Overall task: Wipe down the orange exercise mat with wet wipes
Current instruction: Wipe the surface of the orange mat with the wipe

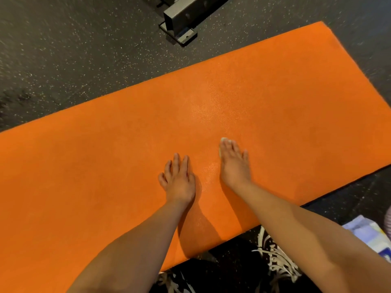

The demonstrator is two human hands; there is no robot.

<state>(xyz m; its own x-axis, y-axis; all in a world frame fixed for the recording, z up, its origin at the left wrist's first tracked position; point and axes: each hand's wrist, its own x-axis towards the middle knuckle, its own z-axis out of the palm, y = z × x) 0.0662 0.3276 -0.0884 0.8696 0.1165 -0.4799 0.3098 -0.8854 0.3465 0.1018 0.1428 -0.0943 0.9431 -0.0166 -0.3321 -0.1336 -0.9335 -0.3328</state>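
- Floor [63, 49] here is that black rubber gym stuff, matte, with little white and tan speckles all over it.
- At the far edge there's a square grey metal post [186, 13] standing on a flat bolted base plate, well apart from me.
- The orange mat [275, 92] lies flat on the floor, running diagonally across my view. It's a long rectangle with a fine, grainy foam surface and a thick squared edge on my side.
- A glinty patch on the mat runs up the middle, between and beyond my hands.
- My left hand [178, 178] is palm down on the mat, fingers straight and a bit spread, holding nothing.
- My right hand [233, 163] is just beside it, a little further out, also flat with the fingers straight and close together.
- The wet wipe [223, 140] is squashed under my right palm. Only a thin whitish sliver shows past the fingertips and along the thumb side, so I can't tell how it's folded.
- My shoes [275, 256] are just off the near edge, dark with chunky white laces.
- Off by my right elbow is a soft, crinkly white, blue and yellow pack [364, 231] on the floor, too blurry to read.
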